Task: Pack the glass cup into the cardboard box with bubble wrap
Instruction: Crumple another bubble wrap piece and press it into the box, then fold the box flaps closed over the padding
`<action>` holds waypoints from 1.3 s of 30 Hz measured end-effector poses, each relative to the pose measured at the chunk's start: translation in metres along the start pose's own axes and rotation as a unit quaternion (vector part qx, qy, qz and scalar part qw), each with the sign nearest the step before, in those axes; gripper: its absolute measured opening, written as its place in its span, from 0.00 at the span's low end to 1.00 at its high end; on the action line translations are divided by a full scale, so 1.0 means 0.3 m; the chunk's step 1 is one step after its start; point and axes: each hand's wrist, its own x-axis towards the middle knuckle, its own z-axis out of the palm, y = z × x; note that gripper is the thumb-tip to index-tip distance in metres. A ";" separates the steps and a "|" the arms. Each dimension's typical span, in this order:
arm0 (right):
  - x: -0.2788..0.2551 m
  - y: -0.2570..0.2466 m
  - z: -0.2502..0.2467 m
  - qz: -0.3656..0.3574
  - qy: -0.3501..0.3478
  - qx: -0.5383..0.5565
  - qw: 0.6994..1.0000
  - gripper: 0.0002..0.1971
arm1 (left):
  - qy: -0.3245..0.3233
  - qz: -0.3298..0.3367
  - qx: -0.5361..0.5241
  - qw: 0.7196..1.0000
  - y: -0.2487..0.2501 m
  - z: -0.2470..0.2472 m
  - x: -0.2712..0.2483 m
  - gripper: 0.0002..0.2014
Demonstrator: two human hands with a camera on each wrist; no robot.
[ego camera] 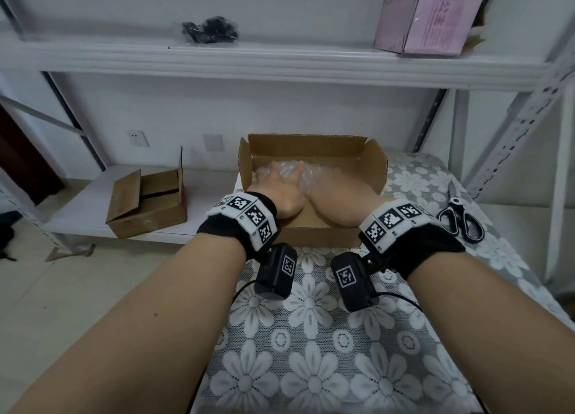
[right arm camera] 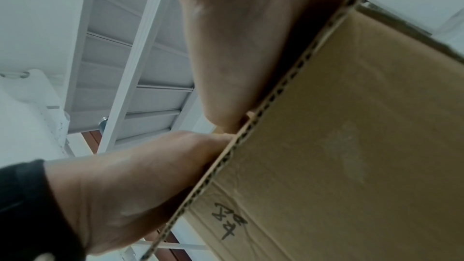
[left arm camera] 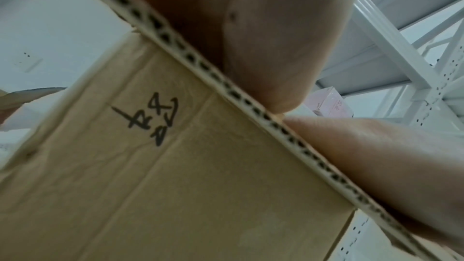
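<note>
Both hands are reaching into the box (ego camera: 311, 146), mid-frame; left hand (ego camera: 281, 185) spread, pressing the wrap (ego camera: 306, 177); right hand's (ego camera: 337, 192) grip is hidden.

Matt corrugated cardboard box (ego camera: 371, 164), glossy clear plastic bubble wrap (ego camera: 308, 172), lacy tablecloth (ego camera: 311, 336)

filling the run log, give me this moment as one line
stage: packing | left hand: on bubble wrap in cardboard box | right hand: inside box, fingers blurred | flaps: open | scissors: beside box

Three boxes (ego camera: 370, 164) (ego camera: 146, 205) (ego camera: 426, 21); one scissors (ego camera: 462, 219); two hands (ego camera: 280, 186) (ego camera: 339, 195); one bubble wrap (ego camera: 308, 174)
</note>
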 end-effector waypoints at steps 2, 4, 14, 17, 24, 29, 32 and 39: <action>-0.012 0.001 0.006 -0.003 0.004 0.004 1.000 0.30 | 0.030 0.025 0.019 0.999 -0.001 0.010 -0.027 0.29; -0.031 0.001 0.006 -0.004 0.014 0.008 1.000 0.30 | 0.075 0.057 0.051 0.994 0.002 0.023 -0.074 0.29; -0.039 -0.060 0.025 -0.086 0.054 0.005 0.995 0.28 | 0.095 0.090 0.059 0.990 -0.022 0.051 -0.108 0.29; -0.025 -0.056 0.011 -0.072 0.039 0.013 0.997 0.27 | 0.062 0.094 0.050 0.992 -0.019 0.024 -0.092 0.28; -0.034 -0.068 0.015 -0.050 0.040 0.010 0.998 0.27 | 0.135 0.110 -0.059 0.983 -0.039 0.031 -0.131 0.25; -0.042 -0.094 0.008 -0.068 0.113 0.015 0.991 0.26 | 0.391 0.111 -0.227 0.885 -0.078 0.039 -0.222 0.11; -0.040 -0.141 0.010 -0.111 0.124 0.004 0.986 0.26 | 0.490 0.034 -0.224 0.842 -0.113 0.053 -0.228 0.17; -0.008 -0.159 0.031 -0.100 0.062 -0.015 0.993 0.27 | 0.302 0.091 -0.321 0.893 -0.133 0.084 -0.155 0.35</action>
